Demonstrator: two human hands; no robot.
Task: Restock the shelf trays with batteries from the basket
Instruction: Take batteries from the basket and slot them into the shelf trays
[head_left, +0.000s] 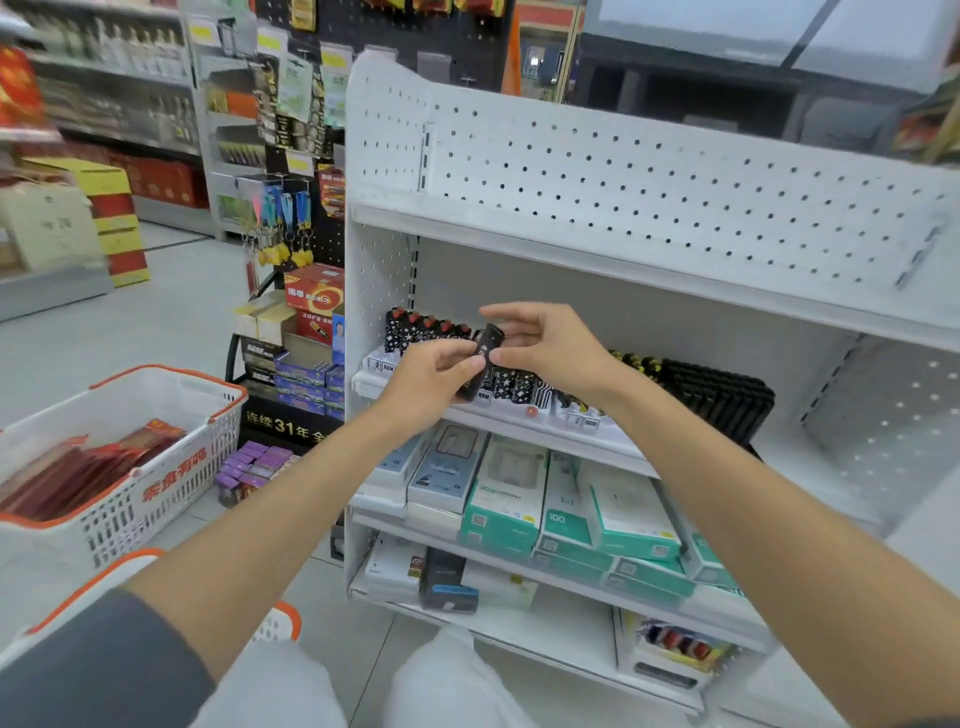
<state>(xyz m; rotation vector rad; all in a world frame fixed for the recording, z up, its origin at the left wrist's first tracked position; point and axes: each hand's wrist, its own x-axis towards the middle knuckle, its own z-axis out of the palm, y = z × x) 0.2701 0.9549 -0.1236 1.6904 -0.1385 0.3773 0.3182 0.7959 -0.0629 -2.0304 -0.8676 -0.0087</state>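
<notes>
A white sheet-metal shelf unit (623, 171) with a perforated back panel and flat tiers fills the right side. On the left sits a white plastic basket (156, 499) with slotted walls and an orange rim, holding flat red packs (88, 467). On the tier below the hands lie rectangular teal-and-white cardboard boxes (506, 499). The middle tier carries a shallow white tray (366, 382) lined with upright black star-patterned sticks with red tops (415, 327), and a ribbed black block (722, 395) further right. Just above that tray, tilted, is a glossy black battery (485, 358), oblong with a rounded top and white print. The left hand (426, 379), fingers curled, pinches its lower half. The right hand (550, 348) pinches the upper end with its thumb and forefinger, the other fingers loosely spread.
</notes>
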